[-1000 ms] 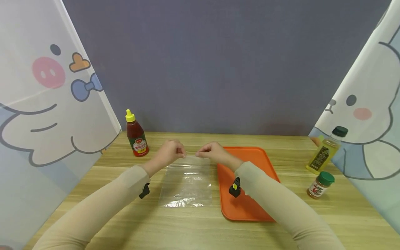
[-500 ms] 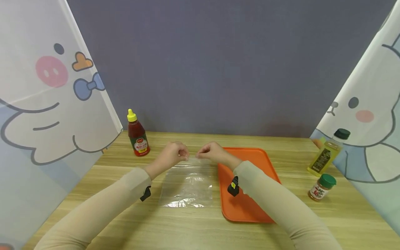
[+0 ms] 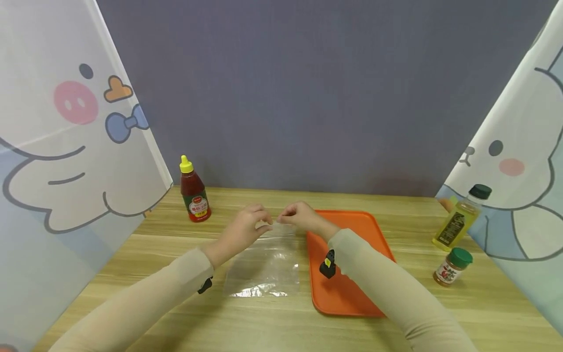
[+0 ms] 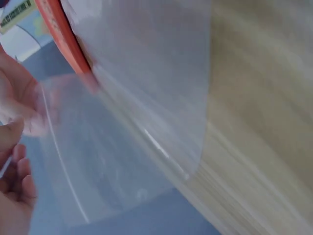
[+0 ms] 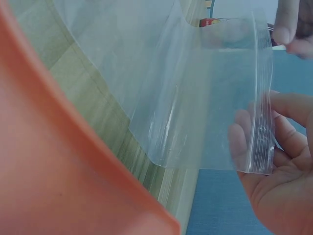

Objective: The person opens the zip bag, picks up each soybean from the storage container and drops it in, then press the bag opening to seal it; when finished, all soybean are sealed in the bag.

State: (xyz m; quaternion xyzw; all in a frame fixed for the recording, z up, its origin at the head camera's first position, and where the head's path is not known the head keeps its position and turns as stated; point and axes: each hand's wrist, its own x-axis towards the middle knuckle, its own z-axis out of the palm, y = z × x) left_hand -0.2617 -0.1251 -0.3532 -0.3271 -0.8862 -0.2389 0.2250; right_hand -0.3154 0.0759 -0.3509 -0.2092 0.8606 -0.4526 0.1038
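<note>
A clear zip-lock bag [image 3: 264, 274] lies partly on the wooden table, its zip end raised toward both hands. My right hand [image 3: 296, 215] pinches the zip end near its right corner, thumb on one face and fingers behind the film [image 5: 195, 122]. Close to that grip is my left hand [image 3: 250, 227], thumb and fingers bent beside the bag's top edge. Whether the left fingertips [image 5: 282, 34] pinch the film cannot be made out. In the left wrist view, the bag's zip line [image 4: 63, 161] runs down past the left hand [image 4: 14, 191].
An orange tray [image 3: 347, 298] lies under the right forearm. A ketchup bottle [image 3: 193, 195] stands at the back left. At the right are an oil bottle [image 3: 459, 220] and a green-capped spice jar [image 3: 453, 268]. A grey panel [image 3: 286, 98] rises behind the table.
My left hand has moved right along the bag's top edge, toward the right hand, and its thumb and fingers look more spread. My right hand has stayed nearly in place.
</note>
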